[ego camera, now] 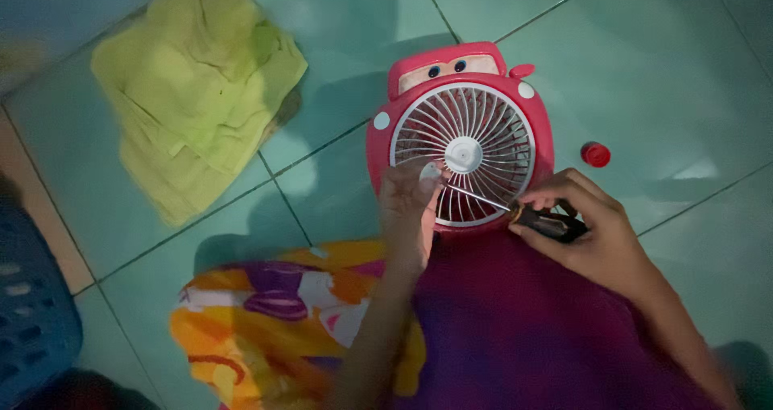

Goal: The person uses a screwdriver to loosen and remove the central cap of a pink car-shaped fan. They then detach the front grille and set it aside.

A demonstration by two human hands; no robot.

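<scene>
A small red fan (460, 130) shaped like a cartoon car lies on the tiled floor, its white grille facing up. My left hand (407, 209) rests its fingertips on the lower left of the grille. My right hand (586, 233) grips the dark handle of a screwdriver (538, 219). The thin metal shaft runs up and left across the grille toward my left fingertips. My lap, in purple cloth, sits just below the fan.
A crumpled yellow-green cloth (197, 88) lies on the floor at the upper left. A small red cap (596, 154) sits right of the fan. A blue basket (28, 313) is at the left edge. Orange and purple patterned fabric (282, 321) covers my left knee.
</scene>
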